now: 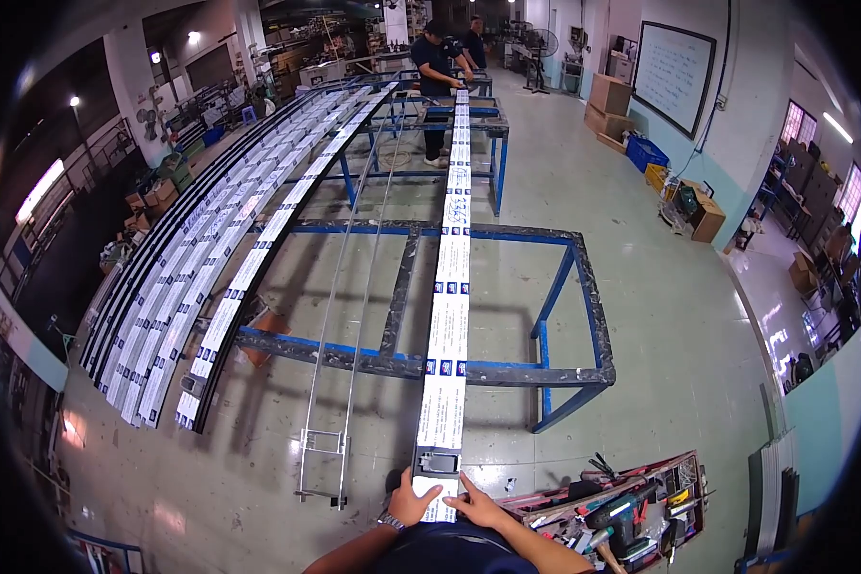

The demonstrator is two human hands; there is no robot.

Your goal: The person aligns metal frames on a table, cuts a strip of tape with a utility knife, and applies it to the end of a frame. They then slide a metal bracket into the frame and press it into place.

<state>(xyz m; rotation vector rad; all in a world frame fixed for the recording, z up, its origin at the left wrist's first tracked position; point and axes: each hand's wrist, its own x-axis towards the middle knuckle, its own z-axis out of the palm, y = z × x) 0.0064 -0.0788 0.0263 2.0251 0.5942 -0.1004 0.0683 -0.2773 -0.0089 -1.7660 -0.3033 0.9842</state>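
Observation:
A long metal profile, covered in white protective film with dark blue printed squares, stretches away from my body over blue metal stands. Close to its near end is a rectangular cut-out with a dark inside. My left hand grips the left edge of this end, thumb lying over the film. On the opposite edge, my right hand holds the profile with its thumb on top. The undersides of both hands are hidden. Handwritten marks show on the film farther along. A co-worker stands at the far end, hands near the profile.
Blue stands carry the profile. Several similar film-wrapped profiles lie to the left, beside a thin metal frame. A crate of tools sits at my right. Farther off are another person, a fan and a whiteboard.

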